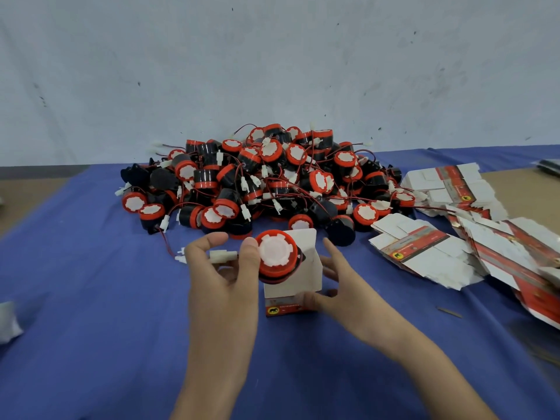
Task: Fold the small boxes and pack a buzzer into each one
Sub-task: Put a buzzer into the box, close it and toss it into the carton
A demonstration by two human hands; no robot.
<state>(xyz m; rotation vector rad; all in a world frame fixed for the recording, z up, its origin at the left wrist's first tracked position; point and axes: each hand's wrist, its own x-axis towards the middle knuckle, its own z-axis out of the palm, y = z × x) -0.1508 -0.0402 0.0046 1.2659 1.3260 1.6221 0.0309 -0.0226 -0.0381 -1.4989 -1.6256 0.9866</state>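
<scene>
My left hand (pixel 224 268) grips a red and black buzzer (pixel 277 256) with a white centre, held at the mouth of a small folded box (pixel 303 283); its white connector (pixel 222 256) lies across my fingers. The box stands on the blue cloth with its white lid flap up. My right hand (pixel 336 283) holds the box, thumb on its red printed front and fingers behind its right side.
A big heap of buzzers (pixel 260 177) with red wires fills the middle of the blue cloth (pixel 91 298). Stacks of flat unfolded boxes (pixel 448 225) lie at the right. A pale wall (pixel 272 71) rises behind the table.
</scene>
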